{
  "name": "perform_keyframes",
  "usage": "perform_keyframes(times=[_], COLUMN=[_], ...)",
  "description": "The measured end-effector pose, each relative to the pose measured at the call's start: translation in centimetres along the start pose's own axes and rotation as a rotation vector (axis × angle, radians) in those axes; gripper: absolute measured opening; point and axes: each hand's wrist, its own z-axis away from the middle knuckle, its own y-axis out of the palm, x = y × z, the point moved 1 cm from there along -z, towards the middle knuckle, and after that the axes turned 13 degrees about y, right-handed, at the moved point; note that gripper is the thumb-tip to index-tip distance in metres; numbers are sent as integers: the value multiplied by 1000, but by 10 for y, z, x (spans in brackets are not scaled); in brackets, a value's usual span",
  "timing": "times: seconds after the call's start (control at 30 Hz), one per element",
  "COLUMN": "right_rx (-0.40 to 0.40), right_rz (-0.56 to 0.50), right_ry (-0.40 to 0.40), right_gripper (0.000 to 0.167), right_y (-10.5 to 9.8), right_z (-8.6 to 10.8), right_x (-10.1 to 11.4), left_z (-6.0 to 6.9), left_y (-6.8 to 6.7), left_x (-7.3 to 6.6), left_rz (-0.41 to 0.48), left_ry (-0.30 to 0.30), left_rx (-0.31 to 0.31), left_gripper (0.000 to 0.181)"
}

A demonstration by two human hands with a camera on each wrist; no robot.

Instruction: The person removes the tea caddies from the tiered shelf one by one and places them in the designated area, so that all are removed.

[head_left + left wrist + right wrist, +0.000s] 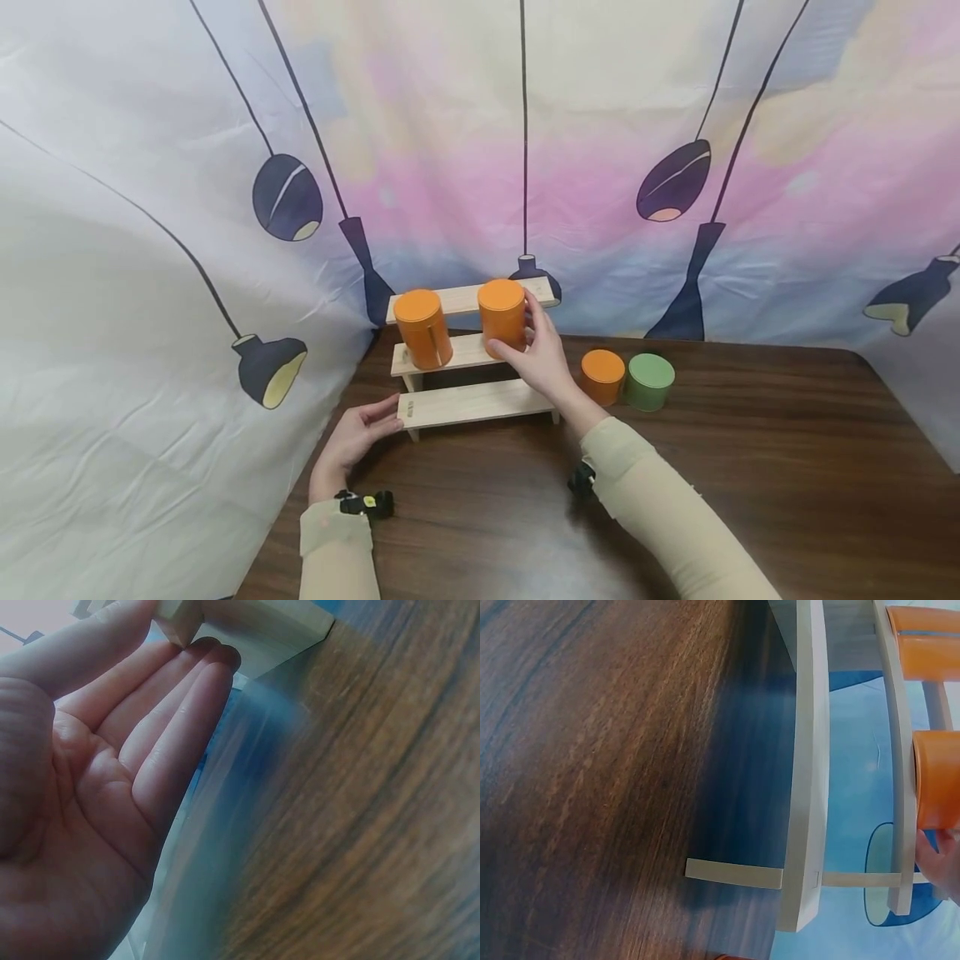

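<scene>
A light wooden three-step stand [472, 403] rises against the back of the table. At the left end of its lowest step, my left hand [358, 435] holds the board between thumb and fingers; the left wrist view shows the wood [180, 621] at the fingertips. My right hand [542, 353] grips a tall orange canister [502, 312] from its right side, thumb in front. That canister [937, 780] is upright at the middle step's right part. Another orange canister [423, 332], with a vertical line down its side, stands on the same step to the left.
Right of the stand, a shorter orange canister [602, 377] and a green canister [650, 382] stand side by side on the dark wooden table [750, 467]. A printed cloth [600, 167] with lamp pictures hangs behind and to the left.
</scene>
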Motion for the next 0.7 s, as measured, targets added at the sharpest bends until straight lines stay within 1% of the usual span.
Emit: perform_keyframes(times=[0.1, 0.23, 0.43, 0.53, 0.7], right_rx=[-2, -3, -2, -5, -4], right_rz=[1, 14, 8, -7, -5], right_ry=[-7, -26, -39, -37, -45], right_gripper=[103, 101, 96, 96, 95], right_y=[-3, -4, -1, -1, -4], right_z=[-1, -4, -3, -3, -6], right_x=[0, -2, -5, -5, -2], left_z=[0, 0, 2, 1, -3], left_y=[5, 7, 4, 2, 1], left_x=[2, 4, 8, 7, 4], left_rz=[11, 21, 3, -4, -16], left_ry=[-3, -17, -28, -21, -13], left_rx=[2, -4, 2, 12, 21], left_gripper=[65, 66, 68, 70, 71])
